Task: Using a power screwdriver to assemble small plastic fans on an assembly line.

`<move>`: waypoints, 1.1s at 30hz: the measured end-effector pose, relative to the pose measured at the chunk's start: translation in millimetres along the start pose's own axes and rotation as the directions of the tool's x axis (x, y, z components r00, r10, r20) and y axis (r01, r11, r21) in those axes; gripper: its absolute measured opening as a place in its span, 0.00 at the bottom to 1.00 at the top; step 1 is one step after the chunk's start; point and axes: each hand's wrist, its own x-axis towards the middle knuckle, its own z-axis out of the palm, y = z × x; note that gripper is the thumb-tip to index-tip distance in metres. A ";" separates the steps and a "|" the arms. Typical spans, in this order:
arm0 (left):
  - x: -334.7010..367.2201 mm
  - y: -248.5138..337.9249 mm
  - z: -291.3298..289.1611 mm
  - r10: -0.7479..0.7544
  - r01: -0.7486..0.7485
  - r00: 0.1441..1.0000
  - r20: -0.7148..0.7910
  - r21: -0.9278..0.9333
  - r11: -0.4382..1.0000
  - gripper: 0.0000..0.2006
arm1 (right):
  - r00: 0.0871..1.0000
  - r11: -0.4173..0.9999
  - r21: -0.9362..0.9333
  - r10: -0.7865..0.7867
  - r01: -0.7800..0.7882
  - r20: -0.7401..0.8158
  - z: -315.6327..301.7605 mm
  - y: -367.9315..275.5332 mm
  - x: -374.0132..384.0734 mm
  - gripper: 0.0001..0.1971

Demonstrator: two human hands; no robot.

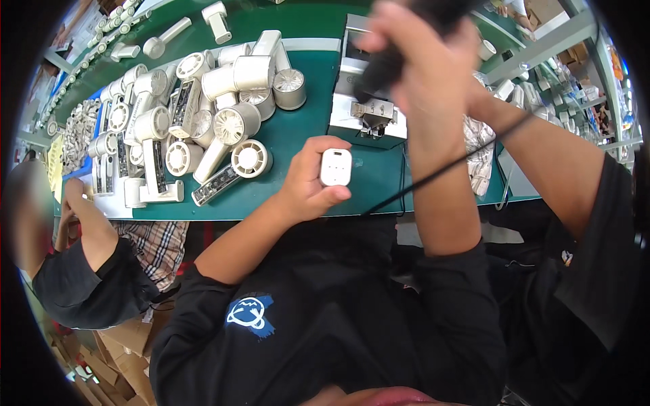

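My left hand (pixel 310 181) is closed round a small white plastic housing (pixel 336 168), just above the table's near edge. The housing's rounded end faces up, showing a slot and several small holes. Raised at the upper right, my right hand (pixel 433 71) grips a black tool (pixel 387 71) that looks like an electric screwdriver. Motion blurs both, and the tool's tip is not distinct. Below that tool stands a boxy screw feeder (pixel 367 122) with a metal mechanism on its front. A black cord (pixel 447 172) crosses in front of my right forearm.
White handheld fans (pixel 233 125) are heaped on the green table (pixel 305 122), left of the feeder. A co-worker's arm (pixel 542 149) reaches in from the right; another person (pixel 95 264) sits at the left. Bagged parts (pixel 479 162) lie right of my forearm.
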 end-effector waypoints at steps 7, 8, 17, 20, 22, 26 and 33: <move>0.4 -2.4 -2.3 0.097 -0.097 0.994 0.046 -0.003 0.995 0.29 | 0.998 0.956 -0.287 -0.052 0.062 0.045 -47.7 19.9 -28.0 0.15; -0.3 -0.6 -1.5 0.076 -0.075 0.997 0.026 -0.041 0.996 0.29 | 0.993 0.963 -0.269 0.013 0.018 0.113 -54.2 24.4 -24.8 0.15; 0.5 1.7 3.3 0.021 -0.024 0.999 0.033 0.093 0.995 0.31 | 1.000 0.992 -0.124 0.022 -0.020 0.014 -39.7 8.1 -41.1 0.16; 6.1 10.3 6.7 0.003 -0.015 0.998 0.062 0.190 0.982 0.31 | 0.989 0.990 0.083 -0.122 0.115 0.089 -29.5 -38.5 -52.1 0.16; 9.9 13.5 8.9 0.025 -0.047 0.996 0.091 0.258 0.965 0.31 | 0.962 0.969 0.167 -0.213 0.185 0.173 -23.8 -53.6 -54.6 0.18; 14.5 14.2 10.9 0.039 -0.073 0.993 0.108 0.327 0.942 0.31 | 0.944 0.977 0.153 -0.184 0.146 0.275 -15.5 -50.0 -56.4 0.21; 20.3 14.8 17.3 0.039 -0.103 0.983 0.181 0.360 0.927 0.31 | 0.941 0.989 -0.083 -0.089 0.123 0.327 -12.9 -50.5 -63.0 0.26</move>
